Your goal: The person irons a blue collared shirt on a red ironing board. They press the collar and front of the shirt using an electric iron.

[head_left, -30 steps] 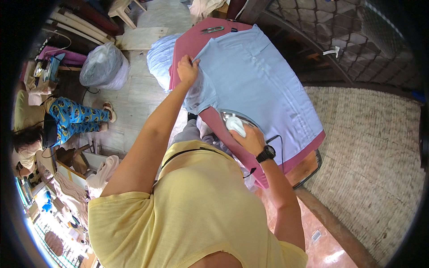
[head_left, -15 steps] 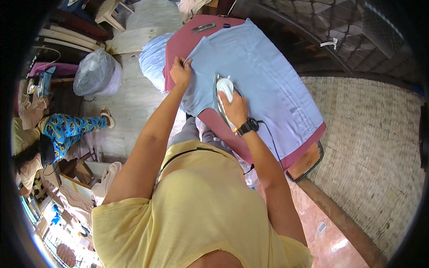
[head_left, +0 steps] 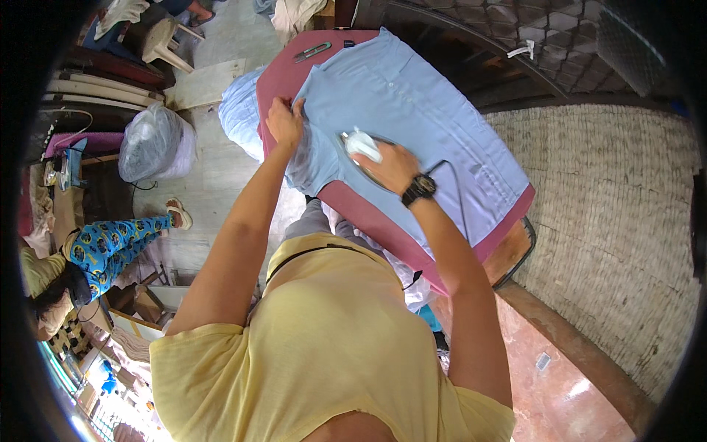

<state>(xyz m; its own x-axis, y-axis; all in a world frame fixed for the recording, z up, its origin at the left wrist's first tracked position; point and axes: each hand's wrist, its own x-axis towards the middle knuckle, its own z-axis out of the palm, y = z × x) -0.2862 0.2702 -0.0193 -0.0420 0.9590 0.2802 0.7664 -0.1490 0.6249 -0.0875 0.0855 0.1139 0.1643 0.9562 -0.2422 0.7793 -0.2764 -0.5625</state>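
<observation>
A light blue shirt point(head_left: 423, 110) lies spread over the maroon ironing board point(head_left: 361, 202). My right hand point(head_left: 392, 168), with a black watch at its wrist, is closed round the handle of a white-topped iron point(head_left: 361, 147). The iron's plate rests on the shirt near the sleeve, its tip pointing to the upper left; it is slightly blurred. At the shirt's left edge is my left hand point(head_left: 286, 124), its thumb standing away from the fingers and touching the cloth. The fingertips lie over the board's margin.
Green thread snips point(head_left: 313, 51) and a small black object point(head_left: 348, 44) lie at the board's far end. The iron's cord point(head_left: 462, 195) runs down the right side. Bundled blue cloth point(head_left: 239, 114) sits left of the board. A person in patterned trousers point(head_left: 118, 247) is at the left.
The iron has turned, its tip swinging left, and my right hand has turned with it. My left hand has loosened from its pinch on the shirt's edge. The whole view has shifted slightly.
</observation>
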